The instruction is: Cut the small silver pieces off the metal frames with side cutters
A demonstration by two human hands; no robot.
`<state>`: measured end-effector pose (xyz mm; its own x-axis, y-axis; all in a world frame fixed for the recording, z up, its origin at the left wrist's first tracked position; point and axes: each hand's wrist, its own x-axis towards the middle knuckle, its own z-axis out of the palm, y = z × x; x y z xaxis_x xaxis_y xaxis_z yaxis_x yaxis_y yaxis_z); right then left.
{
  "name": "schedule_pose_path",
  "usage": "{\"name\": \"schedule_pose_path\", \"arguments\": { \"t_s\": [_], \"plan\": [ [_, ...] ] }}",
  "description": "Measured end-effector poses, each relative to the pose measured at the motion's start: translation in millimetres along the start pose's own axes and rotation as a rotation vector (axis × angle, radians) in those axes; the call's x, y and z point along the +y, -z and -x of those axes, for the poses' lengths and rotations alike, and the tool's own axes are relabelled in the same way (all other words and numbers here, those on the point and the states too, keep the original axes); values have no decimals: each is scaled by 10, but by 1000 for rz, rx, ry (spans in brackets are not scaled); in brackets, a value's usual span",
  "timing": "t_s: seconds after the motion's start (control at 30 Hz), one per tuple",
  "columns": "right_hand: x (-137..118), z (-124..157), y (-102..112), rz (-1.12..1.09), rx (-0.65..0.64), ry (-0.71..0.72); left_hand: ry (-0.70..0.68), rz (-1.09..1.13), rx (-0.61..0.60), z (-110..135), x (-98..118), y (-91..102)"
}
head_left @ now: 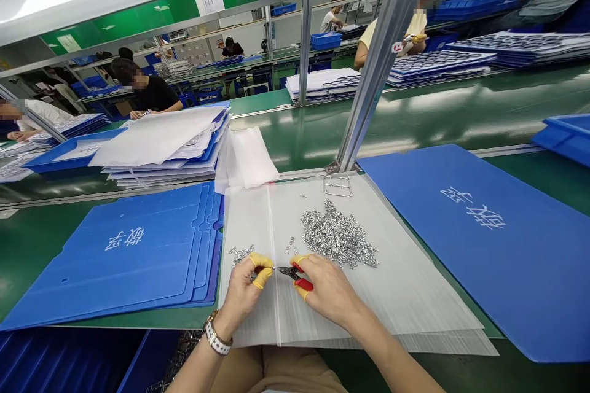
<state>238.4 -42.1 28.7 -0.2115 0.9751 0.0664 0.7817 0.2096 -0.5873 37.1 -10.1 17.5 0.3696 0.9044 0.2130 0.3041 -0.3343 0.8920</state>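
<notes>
My left hand [249, 279], with yellow finger covers on, pinches a small shiny metal piece [273, 268] between thumb and forefinger. Wrapped around red-handled cutting pliers [290, 271] is my right hand [325, 285]; the plier jaws point left, close to the metal piece. Whether they touch it is too small to tell. Beyond my right hand lies a large heap of small silvery metal pieces [336, 233]. A smaller pile [239, 253] sits just past my left hand, and a few loose pieces [291, 245] lie between. All rest on a translucent white sheet [391, 295].
Blue plastic boards [152, 258] are stacked at left, and another blue board [483, 239] lies at right. A wire frame [337, 186] sits at the sheet's far edge. A metal post [373, 67] rises behind it. Paper-covered stacks [161, 135] stand back left; several people work beyond.
</notes>
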Motion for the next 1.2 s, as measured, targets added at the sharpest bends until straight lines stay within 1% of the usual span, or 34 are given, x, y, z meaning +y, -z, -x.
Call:
{"name": "schedule_pose_path", "arguments": {
  "t_s": [0.13, 0.27, 0.5, 0.77, 0.87, 0.93, 1.07, 1.13, 1.2],
  "plan": [
    [-9, -4, 8, 27, -5, 19, -71, -55, -16, 6, 6, 27],
    [3, -1, -4, 61, -19, 32, -109, -78, -25, 8, 36, 22],
    [6, 3, 29, 93, -61, 26, -134, -107, -50, 10, 69, 17],
    [4, 22, 14, 70, -63, 1, -123, -102, -67, 16, 71, 15],
    [51, 35, -1, 59, -93, 5, -87, -53, -62, 17, 77, -9],
    [93, 41, -4, 45, -79, -19, -29, -8, -49, 14, 75, -28],
    [128, 45, 12, -78, 16, -129, 121, 53, -2, -16, 39, -95],
    [109, 41, 17, -190, 77, -166, 152, 28, 10, -49, 14, -165],
    [81, 33, 12, -285, 145, -188, 150, -9, 12, -88, 1, -257]
  ]
}}
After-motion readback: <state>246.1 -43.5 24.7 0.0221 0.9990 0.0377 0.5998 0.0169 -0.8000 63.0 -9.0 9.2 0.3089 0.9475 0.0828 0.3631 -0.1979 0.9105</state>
